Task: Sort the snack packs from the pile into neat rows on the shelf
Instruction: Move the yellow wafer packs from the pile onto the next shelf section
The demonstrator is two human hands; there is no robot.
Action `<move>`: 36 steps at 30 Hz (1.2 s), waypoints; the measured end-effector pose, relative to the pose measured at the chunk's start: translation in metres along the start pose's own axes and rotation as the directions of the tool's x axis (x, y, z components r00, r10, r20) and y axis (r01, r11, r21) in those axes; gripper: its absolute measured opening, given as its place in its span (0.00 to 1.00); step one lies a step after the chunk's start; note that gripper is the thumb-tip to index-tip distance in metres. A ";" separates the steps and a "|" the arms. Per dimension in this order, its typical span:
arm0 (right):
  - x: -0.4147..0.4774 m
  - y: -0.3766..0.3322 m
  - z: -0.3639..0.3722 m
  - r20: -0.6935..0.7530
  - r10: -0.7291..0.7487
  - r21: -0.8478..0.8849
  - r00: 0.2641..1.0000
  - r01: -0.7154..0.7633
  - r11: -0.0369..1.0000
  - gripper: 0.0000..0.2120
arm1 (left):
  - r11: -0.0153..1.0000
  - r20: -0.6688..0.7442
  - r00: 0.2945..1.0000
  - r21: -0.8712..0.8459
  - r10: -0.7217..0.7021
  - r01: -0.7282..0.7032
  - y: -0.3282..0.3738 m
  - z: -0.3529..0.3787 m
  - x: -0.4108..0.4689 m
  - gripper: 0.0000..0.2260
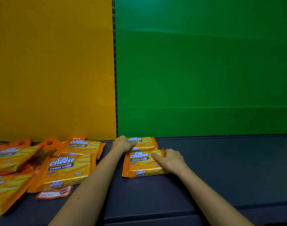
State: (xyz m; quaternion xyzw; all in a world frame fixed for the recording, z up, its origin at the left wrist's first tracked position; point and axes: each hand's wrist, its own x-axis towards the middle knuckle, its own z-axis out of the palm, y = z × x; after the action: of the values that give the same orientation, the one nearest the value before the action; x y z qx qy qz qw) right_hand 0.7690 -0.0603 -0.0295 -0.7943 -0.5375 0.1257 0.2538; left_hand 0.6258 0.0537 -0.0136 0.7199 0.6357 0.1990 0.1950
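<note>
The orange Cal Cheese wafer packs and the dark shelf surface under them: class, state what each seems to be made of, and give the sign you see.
Orange Cal Cheese wafer packs: probably thin plastic or foil-laminate film with a glossy finish. Light glints on their creased faces and crimped edges.
Dark shelf surface: matt grey-blue, perhaps painted metal or laminate board. Its shading is dull and even, with no sharp reflections, so the material stays open.

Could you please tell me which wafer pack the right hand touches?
The nearer pack of the two before the green panel: the right hand holds its right edge, while the left hand holds the farther pack.
</note>
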 end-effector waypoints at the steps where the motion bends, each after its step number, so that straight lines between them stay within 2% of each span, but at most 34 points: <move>1: 0.002 -0.001 0.001 -0.001 -0.005 0.003 1.000 0.005 1.000 0.28 | 1.000 -0.003 1.000 0.030 0.010 -0.010 0.000 -0.001 -0.001 0.26; 7: 0.007 -0.002 0.005 -0.039 -0.038 0.003 0.999 0.039 0.999 0.27 | 0.980 -0.083 0.991 0.176 0.108 -0.092 -0.003 -0.019 -0.006 0.20; 12: 0.009 0.001 0.003 -0.042 -0.047 0.018 0.998 0.047 0.999 0.30 | 0.953 -0.251 0.944 0.269 0.213 -0.143 -0.012 -0.038 -0.022 0.15; 15: 0.003 0.004 -0.002 -0.111 -0.093 -0.004 0.989 0.093 0.996 0.31 | 0.948 -0.336 0.910 0.281 0.243 -0.149 -0.025 -0.054 -0.037 0.12; 18: -0.003 -0.001 -0.011 -0.234 -0.160 0.024 0.959 0.170 0.985 0.26 | 0.963 -0.403 0.890 0.242 0.213 -0.121 -0.050 -0.075 -0.052 0.12; 21: -0.009 -0.020 -0.013 -0.278 -0.278 0.124 0.919 0.322 0.939 0.17 | 0.980 -0.465 0.873 0.186 0.147 -0.066 -0.081 -0.096 -0.068 0.12; 24: -0.020 -0.047 -0.001 -0.181 -0.379 0.182 0.908 0.409 0.894 0.12 | 0.993 -0.510 0.858 0.116 0.066 -0.007 -0.112 -0.112 -0.082 0.11; 28: -0.034 -0.086 0.026 0.016 -0.492 0.196 0.870 0.480 0.855 0.15 | 0.998 -0.516 0.857 0.046 -0.009 0.039 -0.146 -0.130 -0.095 0.11; 33: -0.042 -0.125 0.055 0.220 -0.395 0.025 0.892 0.400 0.916 0.25 | 0.999 -0.476 0.879 0.017 -0.033 0.047 -0.173 -0.145 -0.096 0.12; 36: -0.047 -0.145 0.062 0.336 -0.320 0.074 0.886 0.314 0.946 0.23 | 1.000 -0.434 0.901 0.004 -0.018 0.022 -0.183 -0.154 -0.086 0.12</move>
State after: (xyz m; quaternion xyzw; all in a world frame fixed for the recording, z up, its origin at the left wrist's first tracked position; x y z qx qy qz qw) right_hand 0.6067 -0.0441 -0.0066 -0.6592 -0.6949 0.2239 0.1800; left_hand 0.3810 -0.0067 0.0153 0.6519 0.6713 0.3494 0.0475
